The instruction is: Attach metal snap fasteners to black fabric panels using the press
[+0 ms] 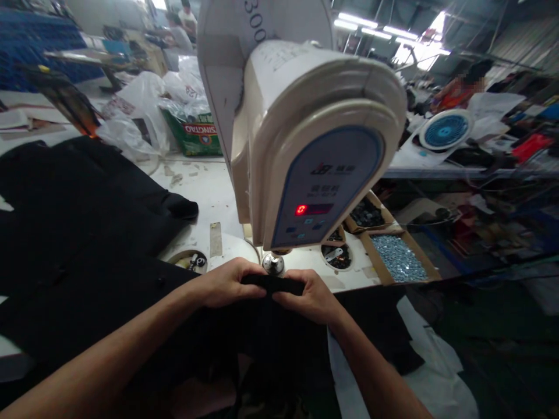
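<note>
A cream press machine [305, 128] with a red-lit display stands in front of me. Its metal punch head [273, 265] hangs just above a black fabric edge [274, 283]. My left hand [227, 283] pinches that edge from the left, fingers closed on it. From the right, my right hand [308, 298] grips the same strip. The fabric belongs to a large black garment [82, 233] spread over the white table [205, 192] to my left.
Cardboard trays of silvery studs [398, 259] and dark parts [367, 214] sit right of the machine, with a small round dish [336, 256]. Plastic bags [144, 110] lie at the back. A blue fan [446, 131] and a person [458, 87] are at the far right.
</note>
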Tool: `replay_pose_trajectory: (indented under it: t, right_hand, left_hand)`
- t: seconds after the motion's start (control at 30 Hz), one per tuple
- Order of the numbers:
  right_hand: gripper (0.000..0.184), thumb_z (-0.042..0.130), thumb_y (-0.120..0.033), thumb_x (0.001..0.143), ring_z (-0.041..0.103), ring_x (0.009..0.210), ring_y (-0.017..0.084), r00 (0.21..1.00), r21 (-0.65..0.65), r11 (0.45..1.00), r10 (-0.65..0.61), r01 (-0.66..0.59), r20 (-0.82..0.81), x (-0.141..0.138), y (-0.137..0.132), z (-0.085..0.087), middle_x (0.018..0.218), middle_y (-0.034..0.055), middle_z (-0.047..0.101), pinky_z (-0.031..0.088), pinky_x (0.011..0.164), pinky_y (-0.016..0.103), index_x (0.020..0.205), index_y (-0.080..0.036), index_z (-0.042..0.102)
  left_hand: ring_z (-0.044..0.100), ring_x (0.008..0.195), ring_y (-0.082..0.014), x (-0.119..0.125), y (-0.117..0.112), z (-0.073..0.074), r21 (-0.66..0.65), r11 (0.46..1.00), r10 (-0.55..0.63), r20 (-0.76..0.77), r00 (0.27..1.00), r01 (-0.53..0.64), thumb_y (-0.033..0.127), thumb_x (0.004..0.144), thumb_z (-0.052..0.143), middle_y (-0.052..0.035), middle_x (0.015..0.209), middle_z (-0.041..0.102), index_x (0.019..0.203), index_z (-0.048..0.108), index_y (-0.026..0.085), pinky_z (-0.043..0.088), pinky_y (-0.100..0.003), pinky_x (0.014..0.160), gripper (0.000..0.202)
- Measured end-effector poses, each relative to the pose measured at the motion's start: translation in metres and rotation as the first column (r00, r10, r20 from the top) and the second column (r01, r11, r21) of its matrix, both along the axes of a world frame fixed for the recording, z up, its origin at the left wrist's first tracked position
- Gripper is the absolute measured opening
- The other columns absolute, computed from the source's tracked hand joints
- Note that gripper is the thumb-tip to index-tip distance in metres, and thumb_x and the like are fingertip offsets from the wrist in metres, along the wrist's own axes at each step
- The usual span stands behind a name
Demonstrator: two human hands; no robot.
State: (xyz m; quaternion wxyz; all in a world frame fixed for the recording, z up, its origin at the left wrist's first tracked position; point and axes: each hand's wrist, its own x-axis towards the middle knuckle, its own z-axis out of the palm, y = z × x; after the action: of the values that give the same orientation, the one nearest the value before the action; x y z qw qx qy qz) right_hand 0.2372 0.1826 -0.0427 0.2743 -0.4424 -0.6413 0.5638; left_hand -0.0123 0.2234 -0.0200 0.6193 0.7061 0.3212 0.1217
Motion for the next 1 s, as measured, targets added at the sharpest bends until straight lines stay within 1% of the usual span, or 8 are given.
replay_pose_trajectory:
  t: [0.23, 0.43, 0.57, 0.67, 0.8, 0.83, 0.9, 1.0]
  right_hand:
    - [0.019, 0.076, -0.036, 0.082, 0.053, 0.064, 0.014, 0.996, -0.014, 0.997, -0.072, 0.072, -0.048, -0.006, -0.009, -0.005, 0.069, -0.0018, 0.062, 0.039, 0.056, 0.024, 0.085, -0.017, 0.075]
    - [0.032, 0.078, -0.041, 0.083, 0.065, 0.085, 0.02, 0.997, 0.181, 0.98, -0.073, 0.077, -0.03, -0.002, -0.023, 0.001, 0.095, 0.0014, 0.072, 0.05, 0.078, 0.03, 0.11, -0.023, 0.077]
    - [0.037, 0.08, -0.047, 0.083, 0.065, 0.089, 0.019, 0.95, 0.257, 0.915, -0.285, 0.31, -0.13, 0.019, -0.016, 0.003, 0.102, 0.0036, 0.071, 0.051, 0.083, 0.031, 0.11, -0.023, 0.075]
    - [0.038, 0.071, -0.053, 0.088, 0.064, 0.079, 0.016, 0.778, 0.178, 0.776, -0.531, 0.606, -0.335, 0.058, 0.01, 0.006, 0.091, 0.0031, 0.07, 0.052, 0.075, 0.029, 0.108, -0.02, 0.071]
    - [0.049, 0.05, -0.064, 0.094, 0.055, 0.062, 0.011, 0.422, 0.203, 0.37, -0.799, 0.907, -0.428, 0.126, 0.054, 0.02, 0.086, 0.0026, 0.066, 0.044, 0.056, 0.024, 0.108, -0.019, 0.064]
    - [0.051, 0.046, -0.065, 0.095, 0.053, 0.061, 0.011, 0.403, 0.227, 0.336, -0.816, 0.914, -0.414, 0.141, 0.064, 0.025, 0.087, 0.0026, 0.065, 0.042, 0.055, 0.024, 0.109, -0.019, 0.062]
    - [0.053, 0.044, -0.065, 0.094, 0.052, 0.06, 0.011, 0.434, 0.278, 0.349, -0.824, 0.895, -0.364, 0.164, 0.083, 0.032, 0.087, 0.0024, 0.065, 0.042, 0.054, 0.023, 0.111, -0.019, 0.062]
    - [0.047, 0.06, -0.06, 0.087, 0.056, 0.061, 0.012, 0.581, 0.354, 0.496, -0.79, 0.793, -0.195, 0.18, 0.105, 0.039, 0.083, 0.0021, 0.069, 0.046, 0.057, 0.024, 0.105, -0.017, 0.068]
  left_hand:
    - [0.064, 0.077, -0.0184, 0.005, -0.001, -0.003, -0.127, 0.99, 0.04, -0.098, 0.994, -0.053, 0.047, 0.082, 0.075, -0.0021, 0.085, 0.073, 0.102, 0.077, 0.013, 0.049, -0.026, 0.071, 0.04]
    - [0.067, 0.084, -0.0201, 0.006, -0.013, -0.001, 0.203, 0.979, 0.071, -0.211, 0.975, -0.028, 0.044, 0.092, 0.064, -0.0011, 0.09, 0.076, 0.099, 0.076, 0.019, 0.05, -0.027, 0.077, 0.029]
    - [0.07, 0.081, -0.0216, -0.001, -0.021, -0.016, 0.421, 0.906, 0.092, -0.279, 0.956, 0.036, 0.053, 0.096, 0.056, -0.0009, 0.085, 0.076, 0.091, 0.072, 0.024, 0.053, -0.028, 0.075, 0.034]
    - [0.072, 0.076, -0.0222, -0.002, -0.026, -0.031, 0.581, 0.814, 0.181, -0.271, 0.945, 0.01, 0.058, 0.09, 0.062, -0.0003, 0.083, 0.076, 0.09, 0.071, 0.027, 0.054, -0.027, 0.069, 0.033]
    - [0.071, 0.068, -0.0201, 0.002, -0.033, -0.037, 0.691, 0.723, 0.215, -0.252, 0.943, 0.02, 0.056, 0.089, 0.063, 0.0014, 0.077, 0.074, 0.085, 0.068, 0.028, 0.052, -0.026, 0.062, 0.029]
    - [0.07, 0.066, -0.0197, 0.003, -0.035, -0.037, 0.709, 0.705, 0.221, -0.252, 0.942, 0.024, 0.056, 0.089, 0.063, 0.0015, 0.075, 0.073, 0.082, 0.067, 0.027, 0.05, -0.026, 0.06, 0.03]
    - [0.068, 0.065, -0.0188, 0.004, -0.036, -0.035, 0.727, 0.685, 0.229, -0.258, 0.939, 0.033, 0.054, 0.093, 0.06, 0.0011, 0.072, 0.071, 0.079, 0.064, 0.025, 0.048, -0.027, 0.06, 0.032]
    - [0.067, 0.066, -0.0177, 0.005, -0.039, -0.032, 0.728, 0.685, 0.236, -0.276, 0.932, 0.042, 0.05, 0.1, 0.05, 0.0002, 0.073, 0.069, 0.077, 0.061, 0.024, 0.045, -0.027, 0.062, 0.036]
